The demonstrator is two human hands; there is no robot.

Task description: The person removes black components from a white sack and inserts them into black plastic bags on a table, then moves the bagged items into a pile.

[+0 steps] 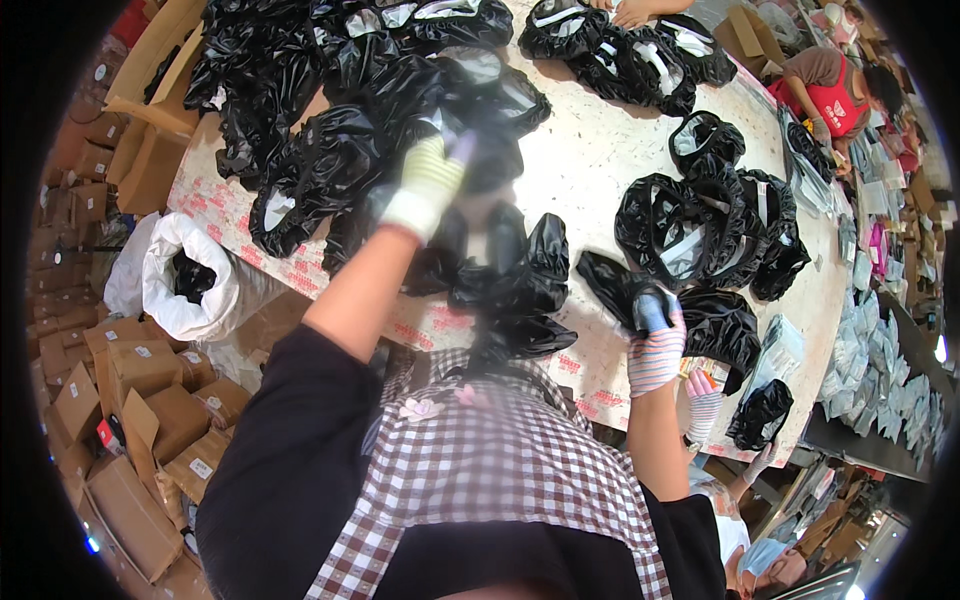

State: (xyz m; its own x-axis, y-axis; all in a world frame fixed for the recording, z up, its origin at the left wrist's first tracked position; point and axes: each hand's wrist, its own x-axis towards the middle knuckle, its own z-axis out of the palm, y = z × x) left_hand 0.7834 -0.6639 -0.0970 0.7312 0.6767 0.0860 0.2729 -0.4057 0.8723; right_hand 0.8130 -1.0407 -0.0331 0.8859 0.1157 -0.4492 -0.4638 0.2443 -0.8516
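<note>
My left hand, in a yellow-and-white striped knit glove, reaches over a heap of glossy black elastic-edged covers. It is blurred, and whether its fingers grip a cover is unclear. My right hand, in a glove striped blue, orange and white, holds a folded black cover above the worktable. Between my hands, more black covers lie at the table's near edge, partly blurred. Right of my right hand, another black cover is close to a co-worker's gloved hand.
Groups of black covers lie on the table's right side. A white sack stands at the left, above cardboard boxes. Another person's bare hand is at the far edge; a person in a red apron works at right.
</note>
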